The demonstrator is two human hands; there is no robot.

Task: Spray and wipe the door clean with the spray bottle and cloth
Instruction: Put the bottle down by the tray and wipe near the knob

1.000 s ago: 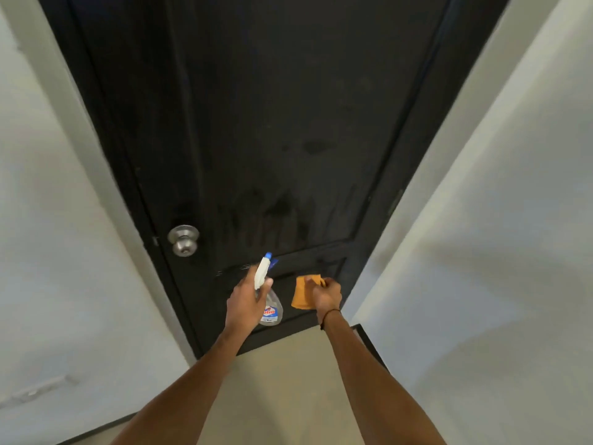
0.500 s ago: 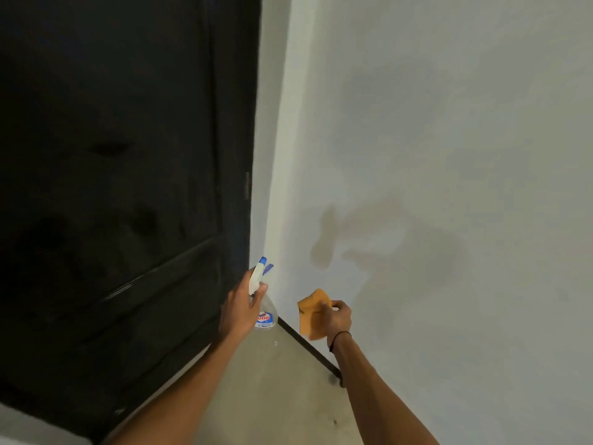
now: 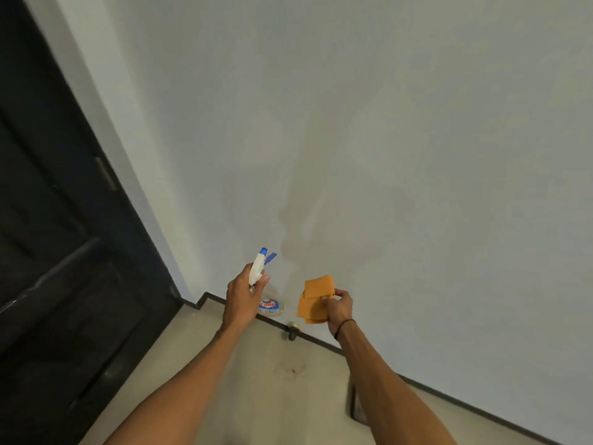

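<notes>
The left hand (image 3: 241,292) grips the neck of the spray bottle (image 3: 260,277), its fingers curled round it just under the white and blue trigger head, whose nozzle points up and away toward the pale wall (image 3: 401,139). The bottle's clear body with its label hangs below the hand, above the dark skirting at the foot of the wall. The right hand (image 3: 338,308) pinches the folded orange cloth (image 3: 314,298) between thumb and fingers, so that the cloth stands up in front of the wall and touches nothing else.

The black door (image 3: 54,252) fills the left edge of the view, well apart from both hands, and neither bottle nor cloth faces it. A small door stop (image 3: 292,330) sits on the floor (image 3: 256,396) against the skirting, between the two forearms.

By my judgement no spraying or wiping is in hand here: both tools are simply carried, aimed at the wall. Whether the door is already clean I cannot tell, as its surface is dark and blurred. If work is left, the next move calls for turning left to the door, aiming the nozzle at its panel, and bringing the cloth flat against it.
</notes>
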